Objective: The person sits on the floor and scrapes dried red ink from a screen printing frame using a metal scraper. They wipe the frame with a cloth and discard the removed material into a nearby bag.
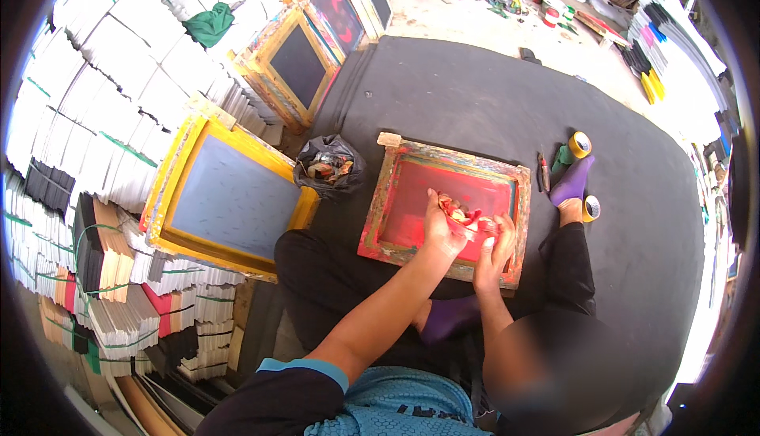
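Our blue shirt (404,396) is nearest; over the frame (467,157), our left hand (445,232) grips a red-stained wad (454,210), our right hand (493,258) curls beside it, grip unclear; loose holding could drop scraps.

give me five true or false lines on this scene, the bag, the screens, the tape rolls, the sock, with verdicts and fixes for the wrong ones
1. The left grip holds a crumpled, red-stained wad. True.
2. The black plastic bag stands to the right of the red-meshed wooden screen. False: it stands to the left of that screen.
3. Two yellow tape rolls are near a foot on the right side. True.
4. The sock on that foot is white. False: it is purple.
5. A green cloth lies on the white stacks at upper left. True.
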`<state>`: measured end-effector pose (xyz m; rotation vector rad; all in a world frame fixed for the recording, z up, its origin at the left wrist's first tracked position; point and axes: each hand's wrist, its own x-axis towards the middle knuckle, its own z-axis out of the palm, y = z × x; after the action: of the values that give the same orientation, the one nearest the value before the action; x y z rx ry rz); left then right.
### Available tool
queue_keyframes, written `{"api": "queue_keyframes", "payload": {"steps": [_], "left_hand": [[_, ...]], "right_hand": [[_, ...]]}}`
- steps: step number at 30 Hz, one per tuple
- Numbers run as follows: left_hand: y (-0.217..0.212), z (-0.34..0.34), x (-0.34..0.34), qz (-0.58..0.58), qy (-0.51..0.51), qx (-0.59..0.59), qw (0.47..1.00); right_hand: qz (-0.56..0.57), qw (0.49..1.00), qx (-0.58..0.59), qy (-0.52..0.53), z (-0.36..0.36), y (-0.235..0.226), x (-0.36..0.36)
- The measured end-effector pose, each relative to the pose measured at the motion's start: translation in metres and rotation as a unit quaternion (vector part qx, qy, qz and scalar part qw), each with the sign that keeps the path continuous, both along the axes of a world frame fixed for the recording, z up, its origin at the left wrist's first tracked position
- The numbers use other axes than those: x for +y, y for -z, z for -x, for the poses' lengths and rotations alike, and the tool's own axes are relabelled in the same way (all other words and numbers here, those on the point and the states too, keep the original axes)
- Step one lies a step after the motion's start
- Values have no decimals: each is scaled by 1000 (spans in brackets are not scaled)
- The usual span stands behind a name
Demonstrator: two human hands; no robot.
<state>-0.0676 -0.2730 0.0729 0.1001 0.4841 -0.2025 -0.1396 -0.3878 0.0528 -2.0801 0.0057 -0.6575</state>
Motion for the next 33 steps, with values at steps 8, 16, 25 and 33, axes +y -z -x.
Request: {"api": "queue_keyframes", "payload": {"steps": [8,16,25,33], "left_hand": [[17,23,-22,-267,-21,-14,964],[70,34,-24,-594,-4,-201,779],[83,32,-18,-617,22,-102,780],[54,50,17,-150,92,13,984]], "right_hand": [[-550,820,103,-120,-2,25,14],[-571,800,151,-107,11,7,52],[-417,893,164,-31,-7,41,36],[21,981,189,40,-10,5,58]]}}
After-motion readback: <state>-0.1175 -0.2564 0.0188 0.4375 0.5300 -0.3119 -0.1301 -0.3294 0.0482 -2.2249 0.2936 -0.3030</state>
